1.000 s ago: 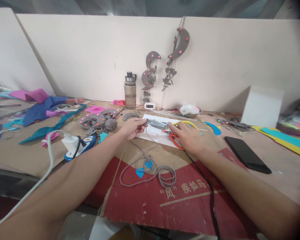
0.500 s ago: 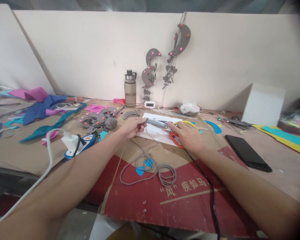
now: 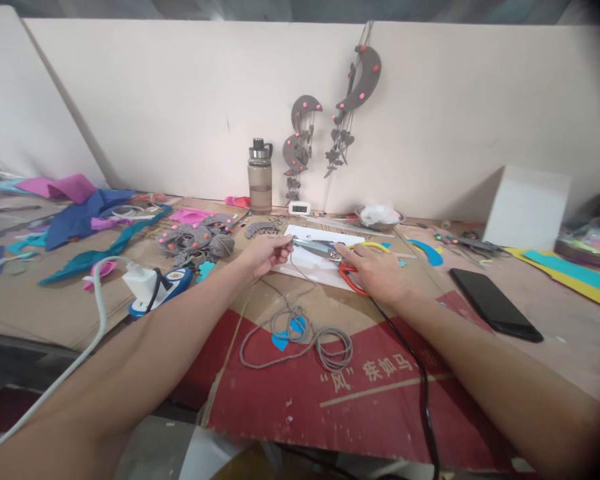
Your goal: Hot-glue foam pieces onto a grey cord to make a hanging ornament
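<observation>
Left hand (image 3: 266, 254) pinches the grey cord (image 3: 300, 333); right hand (image 3: 376, 272) grips orange scissors (image 3: 330, 252) just beside it; small bowl (image 3: 379, 217) holds white stuff.

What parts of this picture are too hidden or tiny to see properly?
Head view, the only one:
- Scissors: the orange handles sit under the right hand, so the grip is hidden.
- Left hand: its fingertips pinch something grey at the blade tips; too small to tell what.
- Small white clock: digits too tiny to read.
- Black cable: runs off the bottom edge.
- Right edge: dark and blurred.
</observation>
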`<action>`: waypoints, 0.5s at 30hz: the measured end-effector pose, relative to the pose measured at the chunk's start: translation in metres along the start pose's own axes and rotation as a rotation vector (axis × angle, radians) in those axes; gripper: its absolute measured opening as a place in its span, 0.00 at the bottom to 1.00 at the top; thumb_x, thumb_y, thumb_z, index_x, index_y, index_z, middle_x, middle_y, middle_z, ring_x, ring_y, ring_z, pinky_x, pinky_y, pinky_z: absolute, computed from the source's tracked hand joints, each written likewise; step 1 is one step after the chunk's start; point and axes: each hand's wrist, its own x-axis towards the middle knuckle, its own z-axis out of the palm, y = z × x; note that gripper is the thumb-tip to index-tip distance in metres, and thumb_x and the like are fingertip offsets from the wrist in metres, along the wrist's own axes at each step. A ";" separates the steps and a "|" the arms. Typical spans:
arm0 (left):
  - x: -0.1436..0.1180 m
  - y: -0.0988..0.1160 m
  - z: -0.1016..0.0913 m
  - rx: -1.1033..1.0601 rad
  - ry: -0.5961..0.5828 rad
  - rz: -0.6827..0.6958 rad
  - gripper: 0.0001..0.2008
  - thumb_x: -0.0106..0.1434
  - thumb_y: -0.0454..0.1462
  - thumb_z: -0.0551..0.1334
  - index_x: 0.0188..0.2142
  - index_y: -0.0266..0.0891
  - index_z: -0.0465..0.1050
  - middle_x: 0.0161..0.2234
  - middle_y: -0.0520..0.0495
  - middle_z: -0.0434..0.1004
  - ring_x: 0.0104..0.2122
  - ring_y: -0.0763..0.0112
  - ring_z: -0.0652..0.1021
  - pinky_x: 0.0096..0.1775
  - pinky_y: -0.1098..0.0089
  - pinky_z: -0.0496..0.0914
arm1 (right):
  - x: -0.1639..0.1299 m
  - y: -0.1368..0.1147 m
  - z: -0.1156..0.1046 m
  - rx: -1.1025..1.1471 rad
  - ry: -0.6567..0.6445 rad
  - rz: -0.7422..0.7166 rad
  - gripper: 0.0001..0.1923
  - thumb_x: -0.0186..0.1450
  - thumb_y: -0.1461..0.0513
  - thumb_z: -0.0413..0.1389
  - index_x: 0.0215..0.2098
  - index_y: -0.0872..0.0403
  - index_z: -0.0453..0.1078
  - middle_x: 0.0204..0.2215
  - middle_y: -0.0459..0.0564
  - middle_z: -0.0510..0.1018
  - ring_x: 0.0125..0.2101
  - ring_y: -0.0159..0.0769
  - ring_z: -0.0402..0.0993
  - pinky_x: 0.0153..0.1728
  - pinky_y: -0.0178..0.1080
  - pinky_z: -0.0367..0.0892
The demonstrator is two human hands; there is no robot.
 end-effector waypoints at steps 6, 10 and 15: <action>0.005 -0.003 -0.008 0.119 0.027 0.061 0.09 0.60 0.36 0.62 0.27 0.31 0.70 0.24 0.46 0.73 0.15 0.82 0.67 0.16 0.80 0.59 | -0.002 0.000 -0.006 0.050 0.043 0.049 0.24 0.66 0.58 0.47 0.61 0.46 0.61 0.46 0.54 0.76 0.36 0.42 0.73 0.28 0.36 0.57; 0.010 -0.006 -0.013 0.136 0.068 0.129 0.08 0.59 0.36 0.62 0.27 0.32 0.70 0.22 0.49 0.72 0.14 0.84 0.65 0.15 0.80 0.55 | -0.001 0.002 -0.023 0.153 0.039 0.176 0.24 0.63 0.60 0.49 0.58 0.46 0.64 0.44 0.53 0.78 0.36 0.41 0.74 0.29 0.36 0.59; 0.012 -0.009 -0.016 0.132 0.021 0.144 0.11 0.53 0.39 0.68 0.28 0.33 0.71 0.24 0.49 0.72 0.16 0.84 0.66 0.16 0.80 0.56 | 0.009 0.032 -0.020 0.276 0.101 0.385 0.21 0.64 0.57 0.49 0.54 0.49 0.68 0.39 0.55 0.80 0.34 0.42 0.74 0.31 0.37 0.61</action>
